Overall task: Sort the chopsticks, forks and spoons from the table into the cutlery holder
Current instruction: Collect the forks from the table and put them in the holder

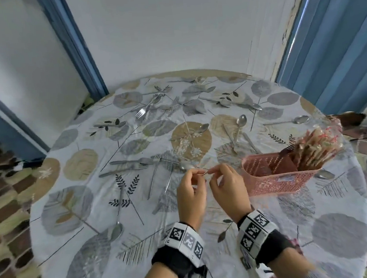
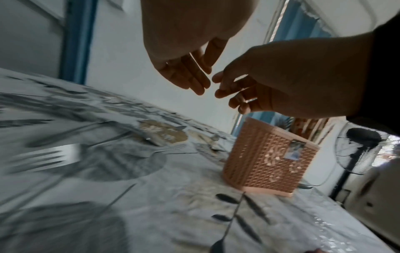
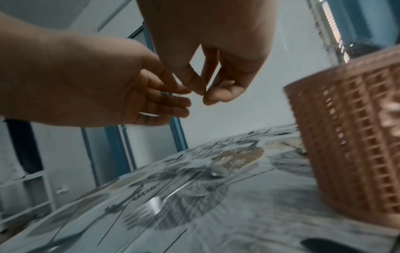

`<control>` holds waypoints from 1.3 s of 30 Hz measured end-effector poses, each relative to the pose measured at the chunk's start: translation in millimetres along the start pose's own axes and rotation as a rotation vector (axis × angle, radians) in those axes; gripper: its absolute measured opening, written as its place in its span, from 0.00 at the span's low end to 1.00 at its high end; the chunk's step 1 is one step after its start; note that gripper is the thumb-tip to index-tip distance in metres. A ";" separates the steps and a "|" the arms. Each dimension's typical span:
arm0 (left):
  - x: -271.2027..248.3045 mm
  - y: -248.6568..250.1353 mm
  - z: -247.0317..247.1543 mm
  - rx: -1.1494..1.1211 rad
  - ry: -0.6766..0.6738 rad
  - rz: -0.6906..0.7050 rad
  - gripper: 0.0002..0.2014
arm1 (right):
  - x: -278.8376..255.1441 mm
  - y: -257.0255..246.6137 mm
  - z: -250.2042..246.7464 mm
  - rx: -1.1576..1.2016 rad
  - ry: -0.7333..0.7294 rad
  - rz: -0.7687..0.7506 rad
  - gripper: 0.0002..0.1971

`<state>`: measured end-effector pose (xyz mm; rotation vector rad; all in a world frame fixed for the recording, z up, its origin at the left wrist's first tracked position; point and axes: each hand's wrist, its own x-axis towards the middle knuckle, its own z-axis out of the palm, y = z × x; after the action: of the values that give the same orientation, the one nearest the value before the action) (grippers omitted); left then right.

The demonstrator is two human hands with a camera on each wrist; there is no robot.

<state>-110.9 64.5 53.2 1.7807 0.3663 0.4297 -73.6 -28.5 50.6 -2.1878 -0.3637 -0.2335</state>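
Together, left hand [image 1: 189, 189] and right hand [image 1: 227, 185] fingers pinch one thin utensil [image 1: 204, 172], one pink holder [image 1: 277, 174], two compartments filled.

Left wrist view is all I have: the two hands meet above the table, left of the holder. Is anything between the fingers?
Observer: Yes. In the head view the left hand and right hand each pinch an end of a thin metal piece; I cannot tell which utensil it is.
Operator: Anything metal in the holder yet?
Observer: A fork stands in the holder, beside the wrapped chopsticks.
Operator: Anything lying behind my camera?
Observer: A spoon lies nearer you, left of the hands, its bowl toward you.
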 end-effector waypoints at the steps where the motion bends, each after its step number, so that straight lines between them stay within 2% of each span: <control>1: -1.3 -10.3 -14.2 0.030 0.027 -0.022 0.07 | -2.1 -1.1 13.2 -0.005 -0.078 0.010 0.07; 6: -3.5 -60.8 -75.6 0.189 0.059 -0.149 0.05 | -9.0 7.6 69.2 -0.144 -0.488 0.068 0.09; 9: 7.0 -88.2 -102.2 0.294 0.019 -0.207 0.04 | -5.0 17.2 93.3 -0.257 -0.581 0.101 0.12; 12: 25.4 -109.2 -120.3 0.349 -0.030 -0.235 0.04 | 6.9 24.5 110.8 -0.297 -0.575 0.141 0.14; 15: 49.4 -124.1 -130.2 0.396 -0.062 -0.199 0.05 | 20.1 28.2 125.2 -0.360 -0.503 0.101 0.18; 19: 87.8 -138.3 -132.3 0.443 -0.118 -0.171 0.06 | 39.5 33.1 134.4 -0.497 -0.448 0.031 0.10; 21: 104.2 -141.6 -129.7 0.438 -0.147 -0.172 0.08 | 48.0 35.3 134.0 -0.573 -0.447 -0.020 0.10; 24: 123.8 -144.5 -122.0 0.440 -0.179 -0.138 0.11 | 55.6 35.8 130.0 -0.690 -0.471 -0.076 0.12; 29: 145.7 -150.3 -108.7 0.484 -0.188 -0.190 0.16 | 63.1 37.2 121.1 -0.827 -0.593 -0.146 0.15; 32: 152.0 -151.5 -101.2 0.457 -0.200 -0.243 0.15 | 65.5 39.1 119.1 -0.819 -0.667 -0.144 0.17; 35: 152.8 -152.4 -97.6 0.483 -0.266 -0.276 0.10 | 62.8 42.0 117.7 -0.764 -0.691 -0.112 0.18; 37: 151.0 -155.7 -98.8 0.496 -0.284 -0.220 0.07 | 57.4 42.9 116.9 -0.745 -0.652 -0.139 0.15; 39: 146.5 -154.6 -104.2 0.487 -0.280 -0.171 0.05 | 51.3 44.5 118.3 -0.665 -0.533 -0.196 0.10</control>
<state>-34.1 258.6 -59.2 2.2248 0.4457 -0.0420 -5.8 50.2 -38.0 -2.8612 -0.9026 0.1601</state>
